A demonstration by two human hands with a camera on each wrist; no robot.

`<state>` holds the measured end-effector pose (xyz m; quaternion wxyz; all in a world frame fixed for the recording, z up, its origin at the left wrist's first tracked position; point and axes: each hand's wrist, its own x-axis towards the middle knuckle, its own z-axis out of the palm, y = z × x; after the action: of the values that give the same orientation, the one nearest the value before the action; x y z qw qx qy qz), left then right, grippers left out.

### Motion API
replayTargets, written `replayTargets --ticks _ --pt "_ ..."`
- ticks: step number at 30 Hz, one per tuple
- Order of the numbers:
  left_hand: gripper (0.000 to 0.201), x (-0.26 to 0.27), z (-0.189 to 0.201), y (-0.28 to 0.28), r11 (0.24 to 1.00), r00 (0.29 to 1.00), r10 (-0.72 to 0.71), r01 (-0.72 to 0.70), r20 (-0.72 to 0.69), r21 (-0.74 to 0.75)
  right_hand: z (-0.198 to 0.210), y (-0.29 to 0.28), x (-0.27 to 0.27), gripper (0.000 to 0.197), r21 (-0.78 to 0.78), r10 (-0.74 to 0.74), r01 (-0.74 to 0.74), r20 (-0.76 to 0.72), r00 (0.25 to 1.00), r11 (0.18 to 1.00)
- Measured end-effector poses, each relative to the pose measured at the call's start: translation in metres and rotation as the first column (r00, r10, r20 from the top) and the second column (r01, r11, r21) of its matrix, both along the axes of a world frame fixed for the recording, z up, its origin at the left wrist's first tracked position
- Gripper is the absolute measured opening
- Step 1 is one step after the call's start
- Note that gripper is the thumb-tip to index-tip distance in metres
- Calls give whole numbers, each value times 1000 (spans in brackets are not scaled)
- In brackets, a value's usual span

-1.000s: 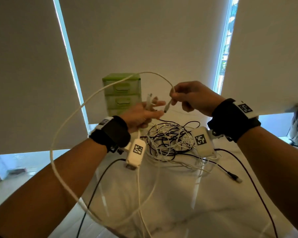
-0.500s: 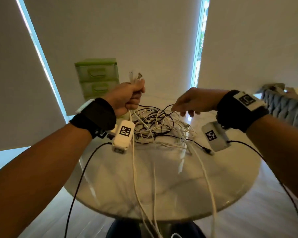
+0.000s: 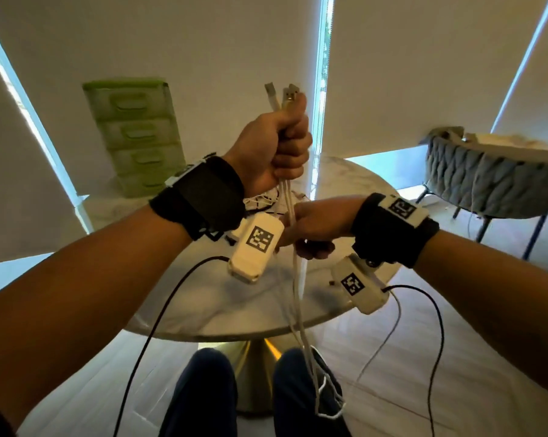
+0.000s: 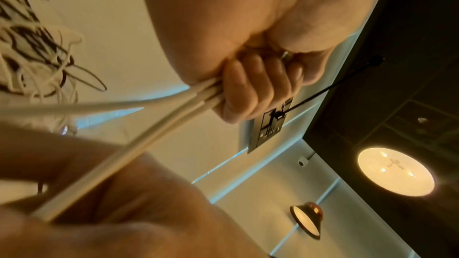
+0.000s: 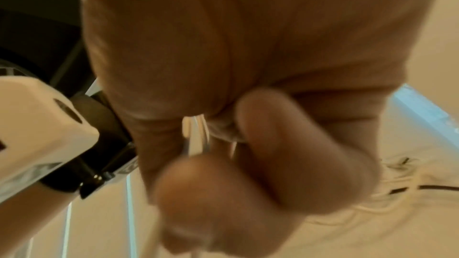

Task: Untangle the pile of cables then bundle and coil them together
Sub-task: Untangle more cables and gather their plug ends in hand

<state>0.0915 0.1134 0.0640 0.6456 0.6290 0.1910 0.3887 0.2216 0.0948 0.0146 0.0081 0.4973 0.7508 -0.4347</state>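
Two white cables (image 3: 290,212) gripped upright in left hand (image 3: 274,146) | right hand (image 3: 313,227) now curled around them below it | tangle (image 4: 32,50) remains on surface (image 3: 256,307) | straightening begun

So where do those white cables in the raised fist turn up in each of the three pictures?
Head: white cables hang centre, from left hand through right hand.
Left wrist: cables run diagonally from the fingers to lower left.
Right wrist: blurred strands between the fingers.
Shared landmark: the tangled pile on the table.
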Motion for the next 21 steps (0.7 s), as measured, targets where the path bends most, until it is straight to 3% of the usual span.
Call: replayTargets --ticks 2,4,9,13,15,18,21 --pt "52 17 -7 -11 1000 1000 7 -6 -16 8 -9 -13 12 15 24 -28 30 -96 995 999" --pt "50 36 -14 -20 1000 999 2 -1 -37 25 -19 -24 25 17 30 -73 78 -158 985 996" --pt "56 81 -29 -41 995 984 -87 93 -153 27 -46 -40 65 42 59 -233 237 -64 970 970" --pt "59 110 -41 -66 984 958 -158 174 -238 46 -76 -61 105 40 6 -354 354 -24 935 935" --pt "55 121 -44 -77 971 941 -214 233 -263 43 -98 -68 127 36 -34 -443 445 66 894 895" --pt "52 133 -46 -84 943 870 -261 322 -419 80 -129 -75 164 34 -64 -584 600 167 794 798" --pt "56 141 -50 -84 940 814 -242 331 -528 79 -146 -80 192 31 -79 -759 761 66 648 644"
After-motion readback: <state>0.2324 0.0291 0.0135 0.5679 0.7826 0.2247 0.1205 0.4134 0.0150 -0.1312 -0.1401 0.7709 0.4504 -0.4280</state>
